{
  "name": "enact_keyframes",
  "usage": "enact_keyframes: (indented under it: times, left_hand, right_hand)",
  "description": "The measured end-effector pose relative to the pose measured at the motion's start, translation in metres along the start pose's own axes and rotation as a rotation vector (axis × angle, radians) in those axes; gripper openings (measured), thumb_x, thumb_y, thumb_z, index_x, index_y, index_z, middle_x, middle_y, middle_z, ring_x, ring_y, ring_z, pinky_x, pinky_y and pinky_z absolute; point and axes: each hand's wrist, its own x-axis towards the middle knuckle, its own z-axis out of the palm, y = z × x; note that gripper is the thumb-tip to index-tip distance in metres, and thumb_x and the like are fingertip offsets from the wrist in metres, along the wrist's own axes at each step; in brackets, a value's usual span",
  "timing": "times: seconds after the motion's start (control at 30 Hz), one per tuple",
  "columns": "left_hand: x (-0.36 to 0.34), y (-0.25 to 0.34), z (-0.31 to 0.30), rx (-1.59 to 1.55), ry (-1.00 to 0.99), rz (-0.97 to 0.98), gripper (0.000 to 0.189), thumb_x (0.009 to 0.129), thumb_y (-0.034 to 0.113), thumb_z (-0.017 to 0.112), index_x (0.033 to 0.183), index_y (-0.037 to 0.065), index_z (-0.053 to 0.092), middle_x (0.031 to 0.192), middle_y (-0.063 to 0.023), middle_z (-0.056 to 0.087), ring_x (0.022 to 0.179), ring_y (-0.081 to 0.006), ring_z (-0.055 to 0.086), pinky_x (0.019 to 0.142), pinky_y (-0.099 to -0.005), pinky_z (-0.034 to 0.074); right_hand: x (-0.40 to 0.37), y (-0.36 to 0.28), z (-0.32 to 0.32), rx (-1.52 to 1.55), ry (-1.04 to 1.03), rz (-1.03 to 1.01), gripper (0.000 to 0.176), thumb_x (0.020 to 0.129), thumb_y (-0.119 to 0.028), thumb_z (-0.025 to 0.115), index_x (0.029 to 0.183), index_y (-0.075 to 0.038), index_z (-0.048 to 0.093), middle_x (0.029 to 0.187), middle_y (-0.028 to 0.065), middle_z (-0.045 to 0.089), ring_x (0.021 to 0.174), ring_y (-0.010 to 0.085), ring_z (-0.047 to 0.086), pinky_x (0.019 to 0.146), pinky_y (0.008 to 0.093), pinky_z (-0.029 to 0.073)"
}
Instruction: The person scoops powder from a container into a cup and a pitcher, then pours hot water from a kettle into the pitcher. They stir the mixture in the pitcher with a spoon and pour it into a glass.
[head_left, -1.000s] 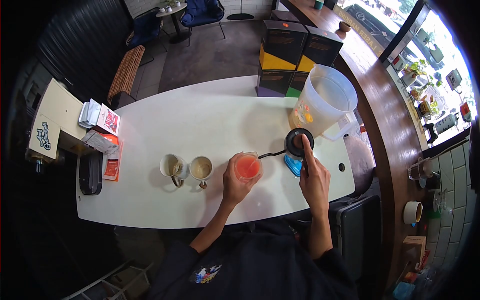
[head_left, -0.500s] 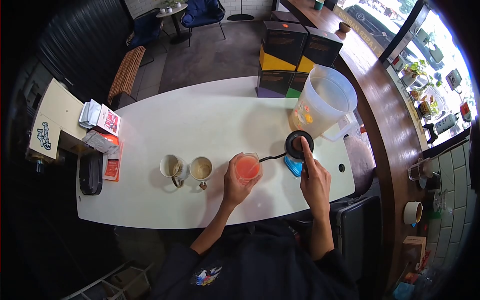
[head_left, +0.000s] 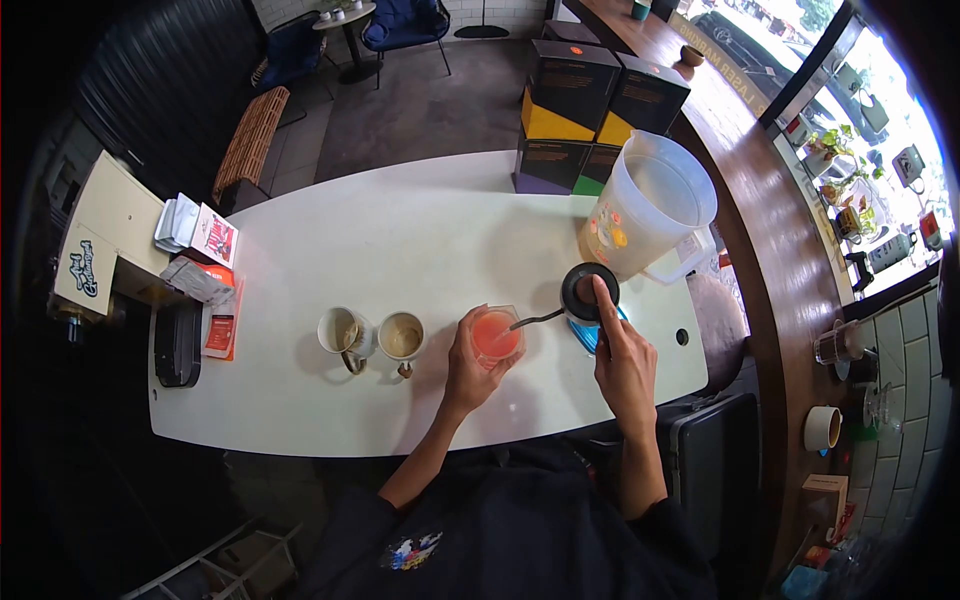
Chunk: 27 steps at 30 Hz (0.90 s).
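Your R hand [head_left: 628, 370] has its index finger out straight, tip on the knob of the kettle's [head_left: 575, 300] black lid; the other fingers curl in below, prob. round a handle, but that part's hidden. Your L hand [head_left: 470, 365] has its grip wrapped round the glass [head_left: 497, 335], thumb and fingers on opp. sides, pink-red liquid inside.

The spout [head_left: 540, 319] looks to reach just over the glass rim. A faint streak under the tip may be a thin stream; can't say for sure. To pour well, keep the tip just inside the rim, tilt w/ the R wrist in small amts, hold the lid down w/ that fingertip, and steady the glass w/ the L.

The spout points toward the table's L edge, angled a bit to the near edge; the kettle's long axis, lid to tip, runs approx. the same way. The glass mouth faces up, so its axis is roughly vertical; can't tell if its base touches the table [head_left: 450, 230]. It's nearer the near edge than the far one, approx. mid-length.

Further out: a blue item [head_left: 582, 338] partly under the kettle, pitcher [head_left: 640, 205] by the far R corner, two mugs [head_left: 342, 332] [head_left: 402, 337] btwn the glass and the L edge.
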Motion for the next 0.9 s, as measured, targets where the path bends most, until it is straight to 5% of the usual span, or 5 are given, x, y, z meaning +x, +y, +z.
enact_keyframes:
  times: [0.1, 0.9]
  left_hand:
    - [0.0, 0.004, 0.0, 0.017, -0.004, -0.014, 0.08, 0.073, 0.013, 0.086, 0.137, 0.0, 0.039, 0.128, -0.0209, 0.055, 0.119, -0.0337, 0.056, 0.101, -0.0422, 0.046]
    - [-0.001, 0.0, -0.005, 0.144, -0.107, -0.018, 0.086, 0.078, 0.015, 0.083, 0.144, 0.004, 0.027, 0.138, -0.0207, 0.04, 0.127, -0.035, 0.044, 0.107, -0.0425, 0.041]
  right_hand:
    - [-0.001, 0.0, -0.004, 0.006, 0.013, 0.04, 0.086, 0.076, 0.011, 0.059, 0.151, -0.025, 0.038, 0.079, 0.0175, 0.062, 0.068, 0.036, 0.061, 0.067, 0.046, 0.046]
    - [-0.003, 0.003, -0.002, -0.047, 0.036, 0.013, 0.087, 0.077, 0.01, 0.056, 0.153, -0.026, 0.032, 0.08, 0.0172, 0.062, 0.067, 0.0331, 0.062, 0.06, 0.0453, 0.049]
